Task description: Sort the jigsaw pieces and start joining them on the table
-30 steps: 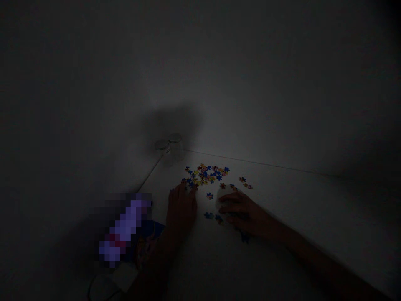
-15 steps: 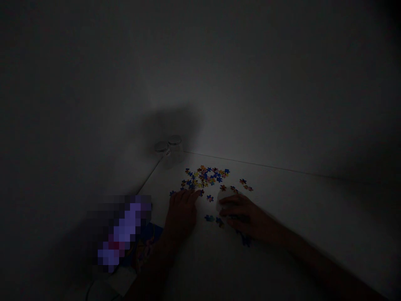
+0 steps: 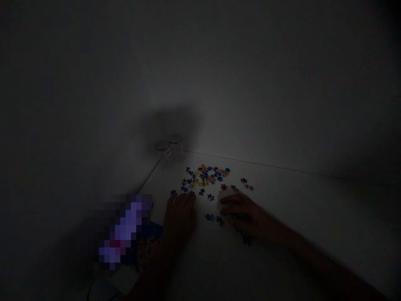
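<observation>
Loose jigsaw puzzle pieces (image 3: 204, 177) lie scattered near the far corner of the white table (image 3: 300, 213), most in one heap, a few strays closer in. Left hand (image 3: 180, 215) rests palm down, fingers (image 3: 183, 198) together and empty, just behind the heap. Right hand (image 3: 242, 213) lies curled beside a pale patch (image 3: 223, 198), fingers closed up; too dark to be sure whether it's holding a piece. Two glass jars (image 3: 169, 147) stand at the corner. A pixelated object (image 3: 125, 232) sits at the left edge, beside a printed item (image 3: 147, 246).
</observation>
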{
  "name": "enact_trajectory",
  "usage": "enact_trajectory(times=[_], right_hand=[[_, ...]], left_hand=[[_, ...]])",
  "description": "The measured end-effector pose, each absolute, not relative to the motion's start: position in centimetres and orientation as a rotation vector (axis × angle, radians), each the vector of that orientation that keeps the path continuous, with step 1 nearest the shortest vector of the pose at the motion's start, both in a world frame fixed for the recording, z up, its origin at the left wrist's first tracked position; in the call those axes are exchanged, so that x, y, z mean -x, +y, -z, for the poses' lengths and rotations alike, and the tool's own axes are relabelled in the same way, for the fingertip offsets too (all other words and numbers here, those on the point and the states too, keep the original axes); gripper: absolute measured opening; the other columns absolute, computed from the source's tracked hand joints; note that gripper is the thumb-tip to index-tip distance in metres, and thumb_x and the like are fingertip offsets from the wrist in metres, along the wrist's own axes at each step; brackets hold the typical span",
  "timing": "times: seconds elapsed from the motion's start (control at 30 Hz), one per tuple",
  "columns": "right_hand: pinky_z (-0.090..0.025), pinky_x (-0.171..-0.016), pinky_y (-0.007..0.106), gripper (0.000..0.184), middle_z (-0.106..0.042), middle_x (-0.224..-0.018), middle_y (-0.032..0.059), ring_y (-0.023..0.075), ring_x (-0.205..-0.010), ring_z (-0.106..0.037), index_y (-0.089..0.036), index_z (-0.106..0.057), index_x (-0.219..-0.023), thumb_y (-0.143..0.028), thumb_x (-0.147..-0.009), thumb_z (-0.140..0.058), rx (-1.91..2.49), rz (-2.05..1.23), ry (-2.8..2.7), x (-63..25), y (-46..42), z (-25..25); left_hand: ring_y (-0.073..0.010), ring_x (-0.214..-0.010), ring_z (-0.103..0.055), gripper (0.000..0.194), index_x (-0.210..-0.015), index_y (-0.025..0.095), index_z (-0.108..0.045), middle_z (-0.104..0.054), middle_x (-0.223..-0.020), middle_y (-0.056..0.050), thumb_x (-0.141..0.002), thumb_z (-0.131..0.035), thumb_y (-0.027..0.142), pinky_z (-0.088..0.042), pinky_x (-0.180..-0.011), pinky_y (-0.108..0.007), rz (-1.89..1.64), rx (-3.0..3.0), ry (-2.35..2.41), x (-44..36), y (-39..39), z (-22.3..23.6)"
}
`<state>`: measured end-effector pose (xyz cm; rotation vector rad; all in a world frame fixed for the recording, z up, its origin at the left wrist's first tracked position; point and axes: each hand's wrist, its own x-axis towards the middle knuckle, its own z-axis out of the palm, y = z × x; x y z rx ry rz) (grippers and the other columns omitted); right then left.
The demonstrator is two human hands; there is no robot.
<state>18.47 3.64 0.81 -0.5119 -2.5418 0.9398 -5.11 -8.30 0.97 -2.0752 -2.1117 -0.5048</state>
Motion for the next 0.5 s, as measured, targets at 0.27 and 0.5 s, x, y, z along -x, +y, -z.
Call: enact_trajectory(times=[0.27, 0.5], right_hand=[[-0.038, -0.105, 0.054, 0.030, -0.059, -0.128, 0.0090, 0.0277, -0.124, -0.050, -0.029, -0.070, -0.111, -0.047, -0.090, -0.058, 0.525, -0.988, -2.498, -18.5, 3.5, -0.9], [-0.038, -0.106, 0.054, 0.034, -0.060, -0.127, 0.0100, 0.0286, -0.122, -0.051, -0.027, -0.071, -0.108, -0.052, -0.090, -0.056, 0.548, -1.078, -2.442, -18.4, 3.4, -1.2]], left_hand=[[-0.0254, -0.108, -0.054, 0.036, -0.120, 0.020, -0.061, -0.063, -0.111, -0.011, -0.089, -0.043, 0.013, -0.043, -0.095, -0.045, 0.483, 1.940, -2.193, 5.0, -7.1, -0.9], [-0.0293, -0.118, -0.046, 0.041, -0.124, 0.023, -0.059, -0.055, -0.128, -0.011, -0.086, -0.048, 0.012, -0.039, -0.099, -0.051, 0.523, 2.059, -2.109, 4.2, -6.6, -1.3]])
